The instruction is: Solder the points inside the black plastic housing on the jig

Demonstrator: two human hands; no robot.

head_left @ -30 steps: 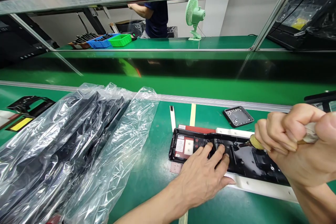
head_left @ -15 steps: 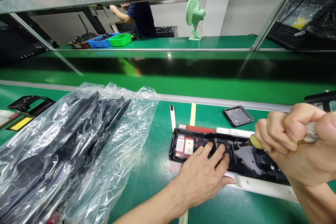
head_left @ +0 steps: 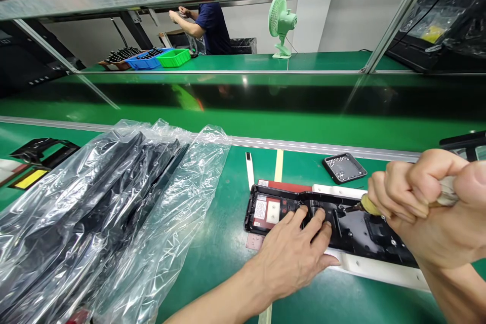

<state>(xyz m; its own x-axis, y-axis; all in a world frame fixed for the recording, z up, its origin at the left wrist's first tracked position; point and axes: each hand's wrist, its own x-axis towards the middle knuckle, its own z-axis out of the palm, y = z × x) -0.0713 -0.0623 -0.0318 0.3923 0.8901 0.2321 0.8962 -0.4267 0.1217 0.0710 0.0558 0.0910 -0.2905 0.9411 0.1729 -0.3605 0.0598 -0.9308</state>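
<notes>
A long black plastic housing (head_left: pixel 359 238) lies open side up in a white fixture (head_left: pixel 374 268) with a red plate under its left end. My left hand (head_left: pixel 292 258) rests on the housing, fingers spread and pressing near its middle. In a closed fist, my right hand (head_left: pixel 425 207) grips a screwdriver (head_left: pixel 367 205) with a yellowish handle. Its shaft slants down to the left, and its tip meets the inside of the housing just right of my left fingers. Whether a screw sits under the tip is too small to tell. My right hand hides part of the housing's right end.
Behind the housing sits a small black tray (head_left: pixel 345 168) of screws. Black parts in clear plastic bags (head_left: pixel 125 212) cover the left side. A white strip (head_left: pixel 249 171) lies behind the fixture. Beyond the rail are bins (head_left: pixel 174 58), a green fan (head_left: pixel 281 25) and another person (head_left: pixel 214 28).
My hands, the screwdriver and the housing stay practically where they were. In the background, the other person has shifted slightly right, with both hands raised together.
</notes>
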